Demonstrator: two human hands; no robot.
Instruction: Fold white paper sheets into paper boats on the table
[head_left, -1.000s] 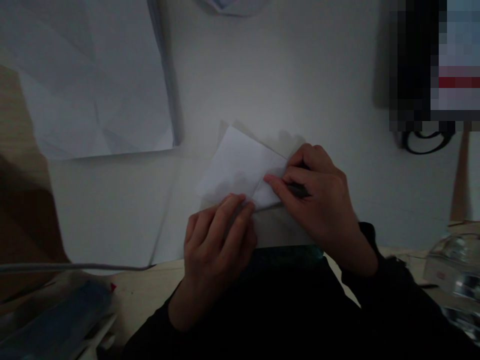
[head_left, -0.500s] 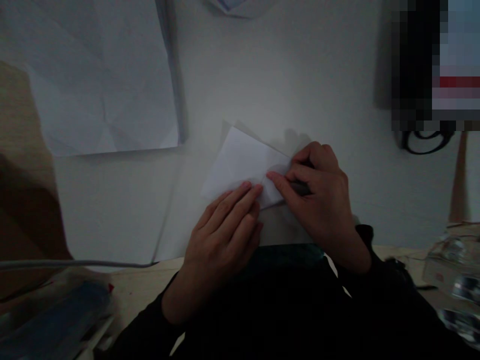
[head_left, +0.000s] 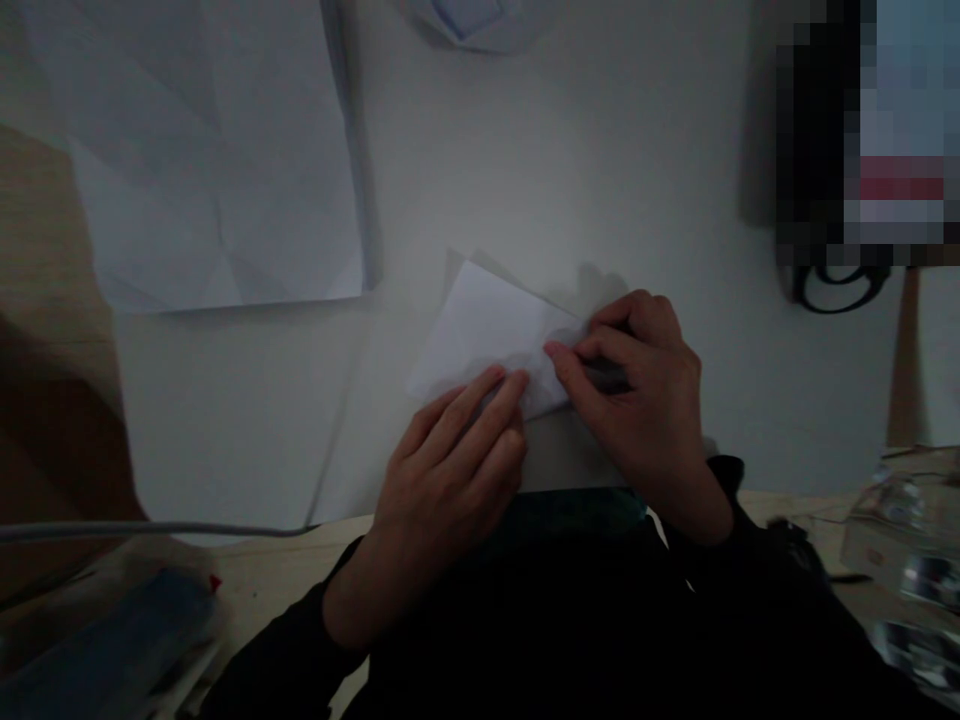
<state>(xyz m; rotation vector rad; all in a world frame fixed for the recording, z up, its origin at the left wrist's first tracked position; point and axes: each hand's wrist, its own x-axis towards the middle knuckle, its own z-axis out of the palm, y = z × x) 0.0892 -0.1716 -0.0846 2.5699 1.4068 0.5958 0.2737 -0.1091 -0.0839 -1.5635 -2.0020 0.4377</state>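
Note:
A folded white sheet of paper (head_left: 484, 320) lies at a slant on the white table in front of me. My left hand (head_left: 457, 455) rests on its lower left edge, fingers stretched out and fingertips pressing the paper down. At the paper's right end, my right hand (head_left: 641, 375) pinches the corner, with the thumb on top and the index finger bent against the edge. The other fingers of that hand curl beneath it and are partly hidden.
Large creased white paper (head_left: 225, 190) lies at the upper left. A folded paper piece (head_left: 480, 20) sits at the top edge. Black scissor-like handles (head_left: 840, 290) stick out below a blurred-out object at the right. A grey cable (head_left: 187, 528) runs along the table's lower left edge.
My right thumb has slid slightly to the right along the paper. The left hand stays on the paper, its fingers a little more spread. The whole view has shifted slightly.

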